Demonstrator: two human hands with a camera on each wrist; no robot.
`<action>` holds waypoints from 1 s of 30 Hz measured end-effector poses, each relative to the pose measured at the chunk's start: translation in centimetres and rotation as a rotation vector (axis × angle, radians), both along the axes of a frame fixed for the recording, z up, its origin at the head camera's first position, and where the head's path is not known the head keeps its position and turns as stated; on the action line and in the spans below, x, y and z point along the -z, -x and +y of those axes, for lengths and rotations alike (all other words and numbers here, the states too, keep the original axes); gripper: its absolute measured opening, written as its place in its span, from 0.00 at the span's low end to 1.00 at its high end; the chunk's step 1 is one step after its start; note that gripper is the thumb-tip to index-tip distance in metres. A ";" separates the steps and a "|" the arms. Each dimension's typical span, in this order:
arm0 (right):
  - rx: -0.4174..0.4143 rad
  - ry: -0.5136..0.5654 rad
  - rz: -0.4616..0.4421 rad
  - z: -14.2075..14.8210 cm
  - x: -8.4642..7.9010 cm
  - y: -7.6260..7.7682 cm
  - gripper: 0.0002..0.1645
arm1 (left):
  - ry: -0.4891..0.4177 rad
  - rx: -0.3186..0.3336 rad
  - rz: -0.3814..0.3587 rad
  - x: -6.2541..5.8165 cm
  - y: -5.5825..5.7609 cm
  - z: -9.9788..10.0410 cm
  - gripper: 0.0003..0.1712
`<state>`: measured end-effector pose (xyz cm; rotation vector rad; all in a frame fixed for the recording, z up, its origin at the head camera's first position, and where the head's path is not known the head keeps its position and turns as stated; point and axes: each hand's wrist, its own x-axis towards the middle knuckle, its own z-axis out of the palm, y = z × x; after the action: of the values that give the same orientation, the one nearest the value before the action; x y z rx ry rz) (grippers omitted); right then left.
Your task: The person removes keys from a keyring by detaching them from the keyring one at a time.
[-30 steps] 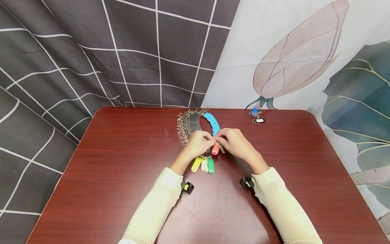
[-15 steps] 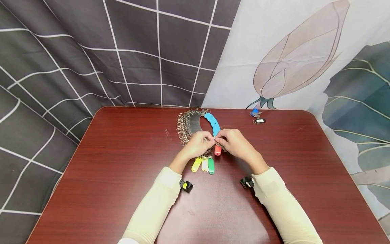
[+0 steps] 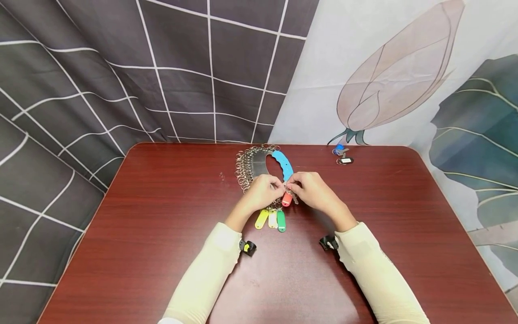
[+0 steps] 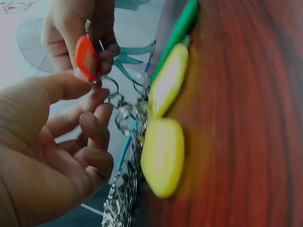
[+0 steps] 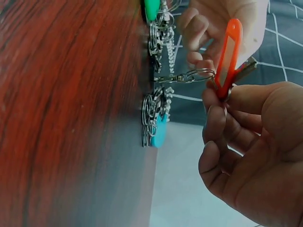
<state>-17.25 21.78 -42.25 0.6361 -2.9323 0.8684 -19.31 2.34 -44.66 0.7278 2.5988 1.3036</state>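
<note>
Swung a little since half a second ago, the red tag slants its lower end toward 7 o'clock, and the key shows beside it at 4 o'clock. From where I stand, the tag is between both hands, held above the tabletop. I'd guess it's light, stiff plastic, a bit slick but hardly fragile; the metal ring looks thin and springy, so it wants fingertips close to the join, leaving the flat body free. The right hand pinches the tag's base between thumb and forefinger; the left hand seems to pinch the ring, its other fingers loosely curled. At 12 o'clock from the tag runs a blue handle, at 11 its ring-fringed metal plate. A yellow tag lies at 8 o'clock, a green tag near 6, and a black tag farther off at 2.
</note>
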 end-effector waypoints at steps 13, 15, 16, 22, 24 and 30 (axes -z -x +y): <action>-0.028 0.025 0.016 0.3 0.1 0.1 0.07 | -0.211 -0.032 -0.331 0.2 -0.2 0.5 0.09; -0.032 0.024 0.024 0.3 0.1 0.1 0.06 | -0.214 -0.030 -0.330 0.3 -0.2 0.5 0.08; -0.032 0.021 0.032 0.3 0.1 0.1 0.06 | -0.205 -0.031 -0.314 0.2 -0.2 0.5 0.08; -0.038 -0.028 0.105 -0.1 0.3 0.2 0.07 | -0.087 -0.020 -0.124 -0.1 -0.2 0.4 0.04; -0.027 -0.049 0.119 -0.2 0.3 0.3 0.07 | -0.047 0.005 -0.048 -0.1 -0.2 0.3 0.03; -0.006 -0.060 0.089 -0.1 0.4 0.2 0.07 | 0.034 0.060 0.055 -0.1 -0.2 0.2 0.04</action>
<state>-17.44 21.69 -42.65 0.6683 -2.8879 0.7353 -19.15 2.51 -44.58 0.8399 2.6128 1.2373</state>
